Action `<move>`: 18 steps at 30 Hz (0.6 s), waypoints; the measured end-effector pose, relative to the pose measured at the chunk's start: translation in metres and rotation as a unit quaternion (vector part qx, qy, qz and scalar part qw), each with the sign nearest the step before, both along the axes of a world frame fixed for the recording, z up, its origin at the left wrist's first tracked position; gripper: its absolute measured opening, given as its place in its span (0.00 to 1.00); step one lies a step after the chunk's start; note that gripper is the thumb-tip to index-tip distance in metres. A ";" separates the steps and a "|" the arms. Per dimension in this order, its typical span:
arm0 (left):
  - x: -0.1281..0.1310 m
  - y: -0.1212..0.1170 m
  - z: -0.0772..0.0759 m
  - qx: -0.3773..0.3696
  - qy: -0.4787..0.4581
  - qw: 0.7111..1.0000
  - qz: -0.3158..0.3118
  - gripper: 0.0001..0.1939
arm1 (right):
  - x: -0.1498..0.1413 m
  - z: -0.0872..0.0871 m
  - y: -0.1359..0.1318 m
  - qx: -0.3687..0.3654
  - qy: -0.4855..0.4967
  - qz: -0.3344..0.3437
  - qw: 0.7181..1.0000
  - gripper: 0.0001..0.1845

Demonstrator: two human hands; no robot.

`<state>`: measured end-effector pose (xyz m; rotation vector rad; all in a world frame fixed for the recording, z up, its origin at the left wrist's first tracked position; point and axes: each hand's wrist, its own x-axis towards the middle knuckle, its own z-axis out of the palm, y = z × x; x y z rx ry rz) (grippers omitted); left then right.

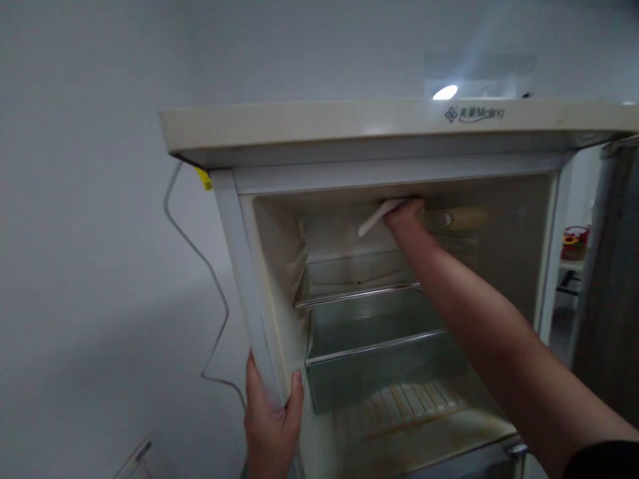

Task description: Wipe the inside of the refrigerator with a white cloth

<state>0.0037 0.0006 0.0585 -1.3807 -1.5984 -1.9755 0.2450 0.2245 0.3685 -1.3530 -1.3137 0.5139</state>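
Observation:
My right hand (408, 211) reaches deep into an open refrigerator (319, 126) and holds a white cloth (374, 219) up against the inner ceiling. Part of the cloth hangs out to the left of the fingers, which are partly hidden. Low at the left, my left hand (272, 426) grips the refrigerator's side wall (244, 266), thumb on the inner side and fingers around the outside. Beneath my right forearm are two glass shelves, an upper shelf (349, 283) and a lower shelf (369, 349). The ribbed floor (399, 429) shows yellow-brown stains.
A yellowish lamp cover (464, 218) sits at the inner right. The refrigerator door (606, 266) stands swung open at the right. A grey cord (212, 273) hangs along the wall on the left. Behind the door gap, a red object (574, 241) rests on a light surface.

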 end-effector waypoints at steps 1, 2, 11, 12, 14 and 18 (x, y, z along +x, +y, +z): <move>0.000 0.000 0.001 0.001 0.004 1.000 0.001 0.46 | -0.012 -0.002 -0.008 0.024 0.051 0.062 0.996 0.27; 0.000 0.000 0.001 0.001 0.007 1.000 0.003 0.47 | -0.027 -0.005 -0.016 0.052 0.125 0.133 0.982 0.26; -0.003 0.002 0.002 0.010 0.042 0.999 0.006 0.46 | -0.165 -0.020 -0.086 0.022 0.573 0.465 0.675 0.37; -0.003 0.002 0.001 0.011 0.044 0.999 0.002 0.46 | -0.167 -0.020 -0.092 0.024 0.577 0.468 0.669 0.37; -0.004 0.003 0.001 0.015 0.043 0.999 -0.010 0.46 | -0.156 -0.020 -0.108 0.050 0.580 0.469 0.664 0.37; -0.004 0.000 0.004 0.008 0.039 0.999 -0.005 0.46 | -0.093 -0.024 -0.146 0.153 0.491 0.444 0.733 0.38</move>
